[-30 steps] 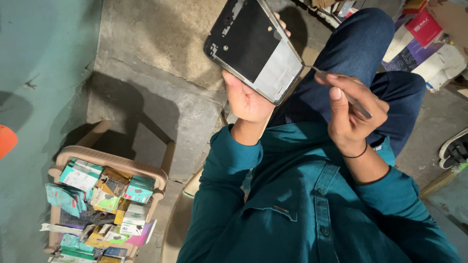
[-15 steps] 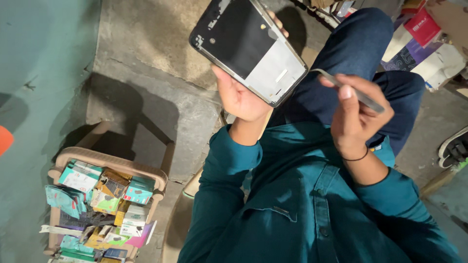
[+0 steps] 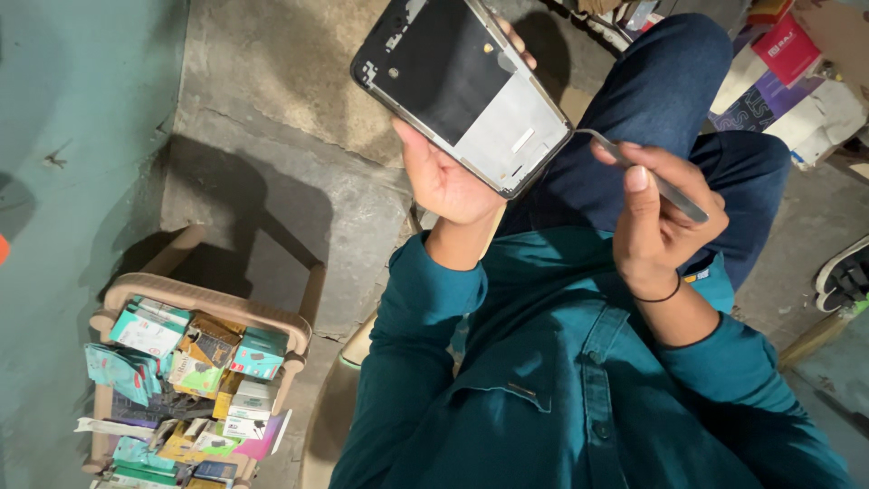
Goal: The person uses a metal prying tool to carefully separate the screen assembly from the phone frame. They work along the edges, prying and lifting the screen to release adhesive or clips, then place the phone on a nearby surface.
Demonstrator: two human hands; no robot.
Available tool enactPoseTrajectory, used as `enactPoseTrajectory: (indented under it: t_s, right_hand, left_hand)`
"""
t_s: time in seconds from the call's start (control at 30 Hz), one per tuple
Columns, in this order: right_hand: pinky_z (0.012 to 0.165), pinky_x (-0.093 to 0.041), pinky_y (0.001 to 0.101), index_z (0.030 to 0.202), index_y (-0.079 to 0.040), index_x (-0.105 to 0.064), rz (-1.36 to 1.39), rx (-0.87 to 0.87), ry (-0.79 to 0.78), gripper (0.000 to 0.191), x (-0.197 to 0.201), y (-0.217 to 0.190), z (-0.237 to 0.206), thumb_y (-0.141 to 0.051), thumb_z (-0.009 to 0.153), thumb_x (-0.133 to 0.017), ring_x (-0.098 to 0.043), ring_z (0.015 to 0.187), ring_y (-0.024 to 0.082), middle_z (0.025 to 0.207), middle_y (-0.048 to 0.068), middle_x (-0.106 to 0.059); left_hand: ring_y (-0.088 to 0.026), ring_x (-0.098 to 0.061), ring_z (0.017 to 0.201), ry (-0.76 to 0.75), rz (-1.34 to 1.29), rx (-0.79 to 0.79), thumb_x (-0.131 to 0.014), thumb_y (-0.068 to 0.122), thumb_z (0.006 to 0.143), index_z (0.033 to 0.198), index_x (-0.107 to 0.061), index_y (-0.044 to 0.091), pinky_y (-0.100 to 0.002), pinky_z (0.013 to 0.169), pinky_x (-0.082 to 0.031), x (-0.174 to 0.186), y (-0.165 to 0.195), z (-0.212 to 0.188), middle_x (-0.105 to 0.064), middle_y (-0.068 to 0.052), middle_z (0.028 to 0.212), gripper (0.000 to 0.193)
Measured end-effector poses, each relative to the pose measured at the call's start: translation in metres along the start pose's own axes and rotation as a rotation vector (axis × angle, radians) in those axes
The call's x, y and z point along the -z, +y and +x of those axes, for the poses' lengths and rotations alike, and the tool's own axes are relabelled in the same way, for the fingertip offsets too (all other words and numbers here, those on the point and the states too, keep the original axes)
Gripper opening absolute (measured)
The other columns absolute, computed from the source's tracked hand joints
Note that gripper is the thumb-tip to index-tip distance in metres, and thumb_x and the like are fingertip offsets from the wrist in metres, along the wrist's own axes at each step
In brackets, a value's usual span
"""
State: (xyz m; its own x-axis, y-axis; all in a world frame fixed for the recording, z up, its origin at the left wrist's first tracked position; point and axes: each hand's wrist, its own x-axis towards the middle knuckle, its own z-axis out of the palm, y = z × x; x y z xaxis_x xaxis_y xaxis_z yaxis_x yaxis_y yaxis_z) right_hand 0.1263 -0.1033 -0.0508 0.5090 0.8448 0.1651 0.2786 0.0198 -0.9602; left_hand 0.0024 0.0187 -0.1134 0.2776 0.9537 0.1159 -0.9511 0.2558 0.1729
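phone frame (image 3: 466,86), opened with its dark inner back and pale lower plate showing, sits raised over the concrete floor (image 3: 272,118), tilted. the left hand (image 3: 444,177) grips it from beneath, fingers curled round its far edge. the right hand (image 3: 661,217) pinches metal tweezers (image 3: 647,174), tips just beside the frame's lower corner. lower left, a tan plastic stool (image 3: 195,303) holds small colourful boxes (image 3: 181,380).

Grey concrete floor (image 3: 272,118) — beige plastic stool (image 3: 208,303), small boxes (image 3: 181,380) heaped on top
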Motion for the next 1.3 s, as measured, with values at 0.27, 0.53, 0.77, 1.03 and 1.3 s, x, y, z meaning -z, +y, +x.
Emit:
enactPoseTrajectory:
  t_s: [0.27,0.53,0.77,1.03,1.3]
  right_hand:
    - [0.1,-0.062,0.0345,0.128,0.006,-0.065,-0.004,0.011,-0.006,0.015,0.0,-0.001,0.002,-0.003,0.118,-0.059,-0.076,0.107,0.028,0.112,0.023,-0.074]
    - [0.098,-0.062,0.0344,0.126,0.007,-0.065,-0.081,0.078,-0.027,0.015,0.0,-0.001,0.008,-0.002,0.116,-0.06,-0.077,0.105,0.029,0.112,0.024,-0.075]
    - [0.101,-0.062,0.0377,0.124,0.008,-0.066,-0.039,0.084,-0.028,0.015,-0.002,-0.001,0.01,-0.003,0.116,-0.061,-0.076,0.106,0.031,0.112,0.025,-0.073]
    - [0.095,-0.062,0.0356,0.121,0.009,-0.067,-0.084,0.113,-0.073,0.017,-0.003,-0.003,0.012,-0.005,0.114,-0.061,-0.076,0.103,0.031,0.117,0.026,-0.073]
    - [0.098,-0.061,0.0372,0.117,0.01,-0.068,-0.203,0.244,-0.106,0.013,-0.005,-0.003,0.016,0.005,0.107,-0.061,-0.076,0.107,0.035,0.111,0.027,-0.074]
  left_hand:
    - [-0.033,-0.05,0.14,-0.01,-0.038,0.016,-0.023,0.062,0.117,0.161,-0.033,0.003,-0.043,0.121,-0.04,0.003,-0.001,0.0,-0.045,-0.021,0.154,0.074]
    - [-0.033,-0.05,0.14,0.018,-0.021,0.007,-0.023,0.061,0.118,0.159,-0.032,0.003,-0.044,0.121,-0.04,0.001,-0.002,0.0,-0.045,-0.022,0.154,0.072]
    - [-0.034,-0.05,0.139,0.047,0.027,0.003,-0.022,0.061,0.116,0.161,-0.031,0.002,-0.046,0.12,-0.041,-0.001,-0.003,0.001,-0.045,-0.023,0.153,0.074]
    - [-0.032,-0.051,0.138,0.006,0.002,-0.003,-0.022,0.06,0.118,0.159,-0.034,0.002,-0.044,0.12,-0.04,0.0,-0.003,0.002,-0.046,-0.021,0.153,0.072]
    - [-0.035,-0.049,0.14,0.059,-0.012,0.011,-0.022,0.06,0.117,0.161,-0.03,0.002,-0.047,0.122,-0.039,0.0,-0.002,0.001,-0.042,-0.024,0.155,0.073]
